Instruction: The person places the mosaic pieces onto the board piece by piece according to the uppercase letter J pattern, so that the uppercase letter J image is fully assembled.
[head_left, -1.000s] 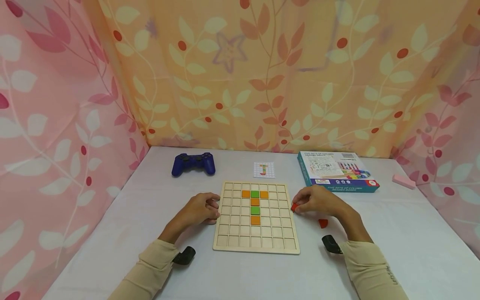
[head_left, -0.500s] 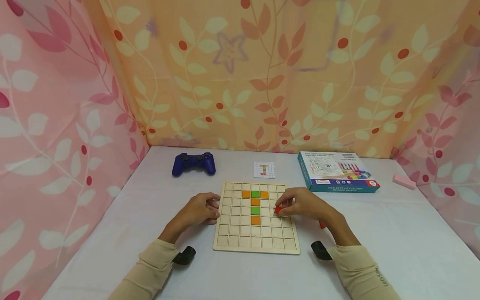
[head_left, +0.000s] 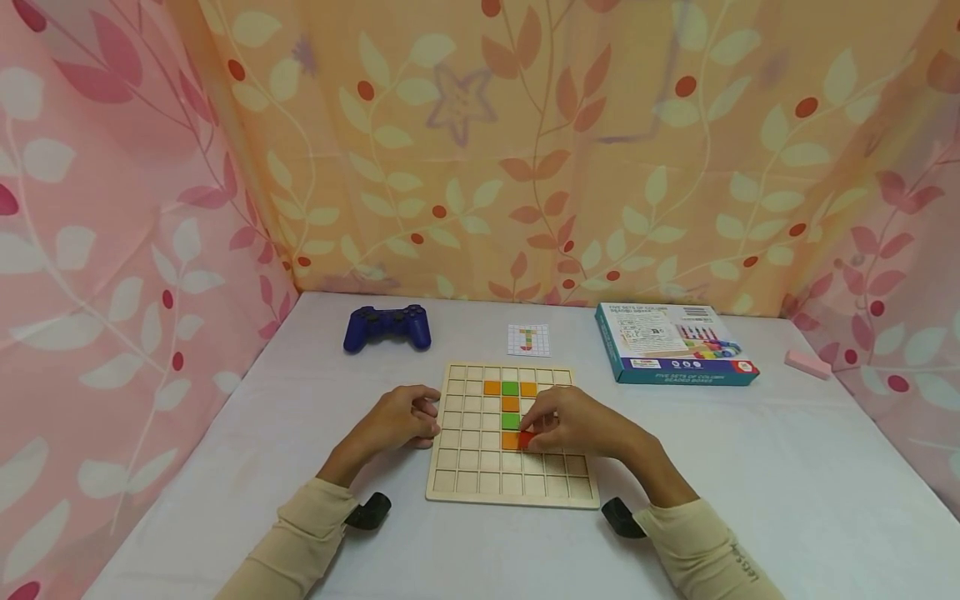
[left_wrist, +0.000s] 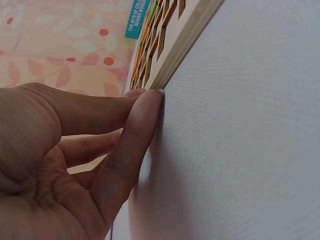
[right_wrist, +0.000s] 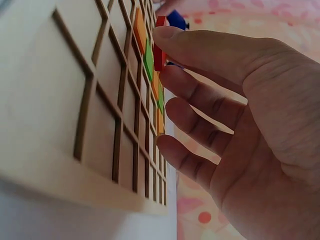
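Note:
My right hand [head_left: 581, 422] pinches a small red tile [right_wrist: 160, 44] between thumb and index finger, its other fingers spread loosely. The tile is close over the wooden grid board [head_left: 468, 483], just right of the lowest orange tile [head_left: 510, 440] in the head view. More orange tiles and two green tiles [head_left: 510, 388] sit in the board's squares, as a row with a column below it. At the board's left edge, my left hand [head_left: 393, 418] holds the rim with thumb and fingertips; the left wrist view shows them meeting at the wooden edge [left_wrist: 175, 55].
Behind the board lies a small card [head_left: 528, 340] printed with a coloured J-like pattern on a grid. A blue game controller [head_left: 387, 328] is at the back left, a flat teal box [head_left: 675, 343] at the back right. Farther right is a pink block [head_left: 807, 363].
My right hand has carried the red tile leftward from beside the board to over its middle. A second red piece on the table is now hidden by the right arm. My left hand stays put.

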